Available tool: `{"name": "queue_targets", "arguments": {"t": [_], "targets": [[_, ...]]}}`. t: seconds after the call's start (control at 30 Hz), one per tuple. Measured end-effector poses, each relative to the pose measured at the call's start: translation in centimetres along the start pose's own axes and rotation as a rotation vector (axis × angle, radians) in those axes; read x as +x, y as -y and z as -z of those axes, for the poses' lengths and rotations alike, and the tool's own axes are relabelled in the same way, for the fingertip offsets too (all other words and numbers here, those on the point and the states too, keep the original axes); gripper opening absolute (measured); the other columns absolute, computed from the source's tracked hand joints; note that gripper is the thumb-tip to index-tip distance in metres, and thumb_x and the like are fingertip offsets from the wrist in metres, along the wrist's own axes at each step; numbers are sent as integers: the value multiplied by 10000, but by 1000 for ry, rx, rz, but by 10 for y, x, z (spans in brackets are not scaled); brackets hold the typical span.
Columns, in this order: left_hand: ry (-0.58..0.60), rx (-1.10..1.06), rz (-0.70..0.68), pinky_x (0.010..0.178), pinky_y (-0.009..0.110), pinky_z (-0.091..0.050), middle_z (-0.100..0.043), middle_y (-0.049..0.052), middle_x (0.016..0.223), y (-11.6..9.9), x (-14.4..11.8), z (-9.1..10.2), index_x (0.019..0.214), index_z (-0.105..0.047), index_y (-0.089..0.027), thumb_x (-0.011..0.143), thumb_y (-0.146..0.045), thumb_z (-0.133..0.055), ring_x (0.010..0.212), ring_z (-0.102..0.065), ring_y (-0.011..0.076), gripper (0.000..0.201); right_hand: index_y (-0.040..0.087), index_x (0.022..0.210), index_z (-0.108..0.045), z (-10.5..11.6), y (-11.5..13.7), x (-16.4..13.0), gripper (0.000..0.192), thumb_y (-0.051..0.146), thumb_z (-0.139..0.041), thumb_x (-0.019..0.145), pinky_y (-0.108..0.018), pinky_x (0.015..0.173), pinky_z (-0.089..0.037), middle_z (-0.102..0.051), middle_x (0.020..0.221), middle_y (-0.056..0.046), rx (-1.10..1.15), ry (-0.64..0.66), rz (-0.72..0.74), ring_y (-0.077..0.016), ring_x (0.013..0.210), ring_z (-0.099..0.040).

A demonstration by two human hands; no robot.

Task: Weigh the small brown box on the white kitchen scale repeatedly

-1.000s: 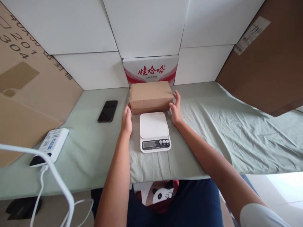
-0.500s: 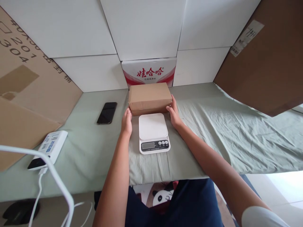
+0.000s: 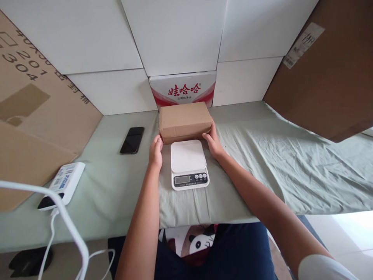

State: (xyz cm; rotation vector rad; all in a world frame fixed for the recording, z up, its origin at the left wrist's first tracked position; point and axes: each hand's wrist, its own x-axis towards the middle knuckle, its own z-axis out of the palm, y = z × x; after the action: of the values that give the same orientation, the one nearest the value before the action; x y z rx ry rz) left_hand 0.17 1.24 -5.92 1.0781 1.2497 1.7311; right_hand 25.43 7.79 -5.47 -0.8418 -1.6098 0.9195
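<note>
A closed brown cardboard box point(image 3: 185, 120) sits at the middle back of the cloth, between my two hands. My left hand point(image 3: 156, 151) grips its left end near the front lower corner, thumb towards me. At the opposite end my right hand point(image 3: 213, 140) holds the box, with the thumb on its front face and the other fingers partly hidden behind the side. Just in front of the box lies a white digital kitchen scale point(image 3: 189, 156) with a bare platform, a grey display and several round buttons.
Left of the box lies a black phone point(image 3: 132, 140). A white device with a cable point(image 3: 65, 181) is at far left. Large cartons stand left point(image 3: 43, 97) and right point(image 3: 320, 74). Behind is a red-and-white printed carton point(image 3: 184, 86) among white panels. Green cloth point(image 3: 247, 163) covers the table.
The view has shifted slightly. Both hands stay on the ends of the cardboard box, with hardly any movement of the box or scale.
</note>
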Motion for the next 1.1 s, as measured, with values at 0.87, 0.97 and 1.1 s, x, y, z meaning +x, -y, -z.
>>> {"name": "queue_targets", "arguments": {"t": [0.87,0.97,1.1], "targets": [[-91,86,-161,1239,532,-394,-624,215,1491,-26,-133,23,1469,-605,-135,898,-615,-629,1482,-500,387,746,389,1666,67,23,52,-109,920,665,-474,975,-679,1324,-172,-69,1777,-47,-242,81,155,-390,1633,-141],[-104,84,-160,1233,529,-404,-621,217,1494,-25,-133,23,1461,-611,-133,897,-606,-633,1467,-520,382,736,399,1666,59,21,52,-109,913,653,-483,975,-676,1314,-206,-102,1767,-50,-253,78,159,-382,1622,-182],[-141,118,-203,1241,510,-394,-549,195,1575,-32,-133,21,1493,-583,-158,905,-590,-609,1496,-485,370,730,424,1667,-30,27,52,-104,902,665,-516,947,-682,1296,-241,-181,1743,-42,-203,-45,174,-381,1612,-227]]}}
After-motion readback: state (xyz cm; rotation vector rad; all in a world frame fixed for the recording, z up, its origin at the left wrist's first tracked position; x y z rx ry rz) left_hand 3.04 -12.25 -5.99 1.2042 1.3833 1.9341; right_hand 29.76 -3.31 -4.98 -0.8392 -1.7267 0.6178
